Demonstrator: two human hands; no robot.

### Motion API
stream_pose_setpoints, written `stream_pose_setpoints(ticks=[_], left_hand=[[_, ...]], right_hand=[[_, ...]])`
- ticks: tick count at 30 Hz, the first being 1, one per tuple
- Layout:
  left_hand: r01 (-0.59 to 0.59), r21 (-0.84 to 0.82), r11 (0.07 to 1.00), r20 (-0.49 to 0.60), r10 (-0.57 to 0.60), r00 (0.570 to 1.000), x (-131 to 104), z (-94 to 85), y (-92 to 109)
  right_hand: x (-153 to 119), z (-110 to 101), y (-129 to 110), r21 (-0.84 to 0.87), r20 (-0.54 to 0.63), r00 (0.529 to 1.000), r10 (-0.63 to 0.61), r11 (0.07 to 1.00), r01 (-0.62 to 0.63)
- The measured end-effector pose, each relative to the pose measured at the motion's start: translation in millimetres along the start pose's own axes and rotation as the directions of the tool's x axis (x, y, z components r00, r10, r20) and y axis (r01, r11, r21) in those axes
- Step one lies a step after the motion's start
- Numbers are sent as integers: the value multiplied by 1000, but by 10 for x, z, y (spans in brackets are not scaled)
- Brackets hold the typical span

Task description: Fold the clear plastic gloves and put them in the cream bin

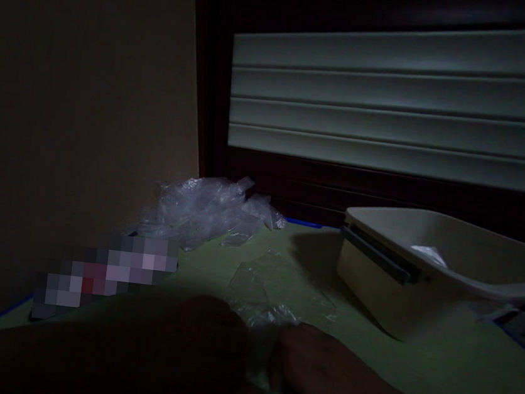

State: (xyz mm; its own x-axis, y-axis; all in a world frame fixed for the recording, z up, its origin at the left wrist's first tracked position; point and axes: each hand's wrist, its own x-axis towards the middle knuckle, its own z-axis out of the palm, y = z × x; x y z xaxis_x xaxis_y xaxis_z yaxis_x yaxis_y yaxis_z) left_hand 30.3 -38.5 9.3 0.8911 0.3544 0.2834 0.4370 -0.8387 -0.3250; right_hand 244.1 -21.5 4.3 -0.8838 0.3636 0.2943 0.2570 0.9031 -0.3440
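In dim light, a thin clear plastic bag [268, 314] lies on the light green tabletop, partly crumpled near me. My left hand [212, 343] is closed at the bag's near left side, its fingers mostly lost in shadow. Opposite it, my right hand [313, 361] has its fingers curled on the bag's near right side. Shiny film shows in the gap between both hands and below them. What lies under the fingers is hidden.
A heap of clear plastic bags [208, 210] lies at the back left. A cream bin [375, 292] with a dark handle stands at the right, some clear plastic [429, 254] inside. A blurred-out phone-like object [106, 277] lies left. Slatted panel [397, 98] behind.
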Motion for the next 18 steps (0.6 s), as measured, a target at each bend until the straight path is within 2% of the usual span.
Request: stream_pose_setpoints(ticks=[2, 5, 8, 13, 18], left_hand=[[2, -49, 999, -4, -2, 1000, 3, -14, 2], [-9, -54, 998, -81, 5, 997, 10, -35, 19], [-4, -36, 999, -124, 0, 992, 16, -52, 47], [-3, -19, 1000, -172, 0, 985, 5, -101, 84], [-5, 8, 1000, -60, 5, 998, -8, -107, 80]], right_hand=[[-4, -41, -19, 23, -41, 999, 11, 1000, -10], [4, -52, 2, 35, -184, 980, -70, 996, 77], [17, -64, 4, 53, -271, 962, 5, 999, 10], [34, -123, -75, 105, -189, 962, 199, 978, -182], [49, -93, -43, 169, -165, 949, 268, 956, -240]])
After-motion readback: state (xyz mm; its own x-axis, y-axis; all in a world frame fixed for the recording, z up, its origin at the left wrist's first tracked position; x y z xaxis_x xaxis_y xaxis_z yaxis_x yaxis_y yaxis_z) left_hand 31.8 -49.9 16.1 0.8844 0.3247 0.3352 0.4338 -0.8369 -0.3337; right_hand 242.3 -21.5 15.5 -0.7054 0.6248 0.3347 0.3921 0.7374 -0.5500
